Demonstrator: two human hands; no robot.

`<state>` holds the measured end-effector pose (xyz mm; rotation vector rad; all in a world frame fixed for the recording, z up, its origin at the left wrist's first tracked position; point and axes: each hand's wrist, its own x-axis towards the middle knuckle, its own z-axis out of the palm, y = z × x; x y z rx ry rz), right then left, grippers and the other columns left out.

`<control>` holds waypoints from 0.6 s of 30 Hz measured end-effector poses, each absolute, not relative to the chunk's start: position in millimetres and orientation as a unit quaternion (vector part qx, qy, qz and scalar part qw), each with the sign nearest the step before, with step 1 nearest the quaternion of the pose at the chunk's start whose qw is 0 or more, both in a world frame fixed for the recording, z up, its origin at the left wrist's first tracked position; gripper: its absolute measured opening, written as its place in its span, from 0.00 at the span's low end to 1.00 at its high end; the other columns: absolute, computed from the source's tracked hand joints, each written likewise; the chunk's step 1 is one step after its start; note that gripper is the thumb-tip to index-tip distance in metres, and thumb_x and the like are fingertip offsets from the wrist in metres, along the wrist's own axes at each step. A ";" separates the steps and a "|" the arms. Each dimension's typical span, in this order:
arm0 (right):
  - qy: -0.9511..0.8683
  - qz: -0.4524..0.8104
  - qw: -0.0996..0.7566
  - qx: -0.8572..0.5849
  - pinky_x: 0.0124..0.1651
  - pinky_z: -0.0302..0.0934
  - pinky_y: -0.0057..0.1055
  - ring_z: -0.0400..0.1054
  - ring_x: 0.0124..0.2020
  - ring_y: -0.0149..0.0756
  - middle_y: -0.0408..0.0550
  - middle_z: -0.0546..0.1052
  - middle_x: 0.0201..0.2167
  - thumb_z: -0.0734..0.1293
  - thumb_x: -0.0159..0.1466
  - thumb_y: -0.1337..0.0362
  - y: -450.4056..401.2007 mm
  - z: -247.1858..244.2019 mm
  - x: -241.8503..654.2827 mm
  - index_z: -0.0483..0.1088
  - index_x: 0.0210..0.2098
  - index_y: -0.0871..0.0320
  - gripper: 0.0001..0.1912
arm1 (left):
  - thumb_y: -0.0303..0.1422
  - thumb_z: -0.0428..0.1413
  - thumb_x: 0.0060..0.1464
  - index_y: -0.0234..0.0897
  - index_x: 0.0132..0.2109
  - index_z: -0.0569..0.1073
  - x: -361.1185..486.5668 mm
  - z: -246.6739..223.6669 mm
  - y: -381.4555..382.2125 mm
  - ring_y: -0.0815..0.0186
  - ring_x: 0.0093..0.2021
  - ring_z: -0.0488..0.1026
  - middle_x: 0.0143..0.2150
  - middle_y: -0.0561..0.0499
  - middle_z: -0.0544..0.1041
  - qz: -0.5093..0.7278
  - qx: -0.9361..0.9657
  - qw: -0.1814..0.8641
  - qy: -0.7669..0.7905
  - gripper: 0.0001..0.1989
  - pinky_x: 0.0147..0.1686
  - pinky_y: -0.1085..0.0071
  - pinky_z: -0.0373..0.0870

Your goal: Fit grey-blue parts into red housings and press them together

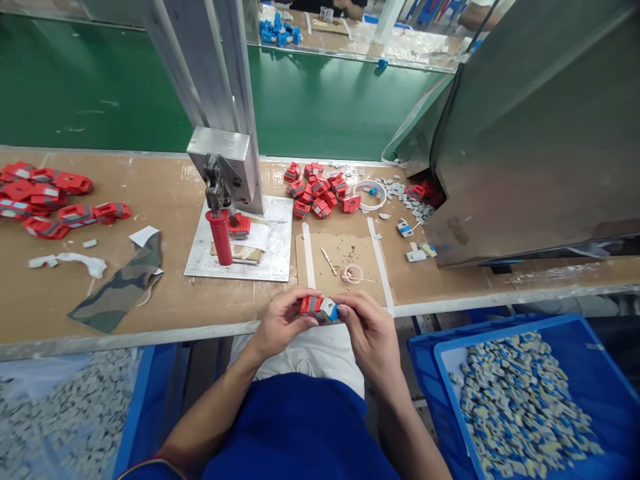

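Note:
Just over the table's front edge, my left hand (284, 321) is closed around a red and grey plastic toy part (311, 307). My right hand (369, 328) pinches a small grey and blue plastic piece (329, 309), which touches the right end of the red part. Whether the two are joined cannot be made out. Beyond my hands lies a taped-down sheet of cardboard (320, 248) with a small clear cup (352, 273) and a thin stick (329, 262) on it.
A hand press with a red handle (220, 239) stands on a white plate (200, 257). Red parts (320, 190) are heaped beside a tape ring (370, 195); more red parts (45, 193) lie left. Blue bins (440, 360) of small pieces flank me. A metal housing (540, 133) rises at right.

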<state>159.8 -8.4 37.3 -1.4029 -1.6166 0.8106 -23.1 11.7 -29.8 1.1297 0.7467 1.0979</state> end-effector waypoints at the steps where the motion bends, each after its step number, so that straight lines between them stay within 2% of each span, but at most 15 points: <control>1: -0.655 0.314 0.405 -0.556 0.38 0.69 0.27 0.75 0.35 0.32 0.44 0.80 0.35 0.65 0.72 0.66 -7.9 37.9 158.4 0.79 0.43 0.52 0.10 | 0.39 0.68 0.55 0.37 0.53 0.80 -23.3 -29.5 11.6 0.60 0.47 0.79 0.48 0.44 0.81 0.479 0.493 0.647 0.331 0.21 0.48 0.69 0.75; 9: -0.687 0.193 0.417 -0.564 0.44 0.71 0.29 0.77 0.41 0.35 0.47 0.80 0.39 0.62 0.72 0.71 -9.1 32.2 147.3 0.76 0.45 0.53 0.11 | 0.42 0.68 0.54 0.35 0.54 0.79 -22.2 -26.9 10.9 0.61 0.45 0.78 0.47 0.44 0.80 0.464 0.466 0.657 0.368 0.23 0.46 0.70 0.75; 13: -0.702 0.203 0.403 -0.551 0.45 0.73 0.31 0.78 0.44 0.38 0.51 0.80 0.44 0.67 0.70 0.69 -11.4 32.1 151.9 0.75 0.50 0.55 0.10 | 0.42 0.68 0.54 0.36 0.55 0.79 -21.5 -28.6 10.9 0.60 0.46 0.78 0.48 0.43 0.79 0.466 0.454 0.663 0.372 0.24 0.46 0.70 0.75; 18: -0.699 0.250 0.390 -0.545 0.44 0.72 0.30 0.78 0.43 0.36 0.48 0.81 0.42 0.67 0.70 0.69 -10.6 32.1 158.0 0.76 0.48 0.53 0.09 | 0.43 0.68 0.54 0.36 0.55 0.79 -22.1 -27.5 11.5 0.59 0.48 0.78 0.49 0.43 0.80 0.456 0.466 0.661 0.372 0.25 0.47 0.70 0.75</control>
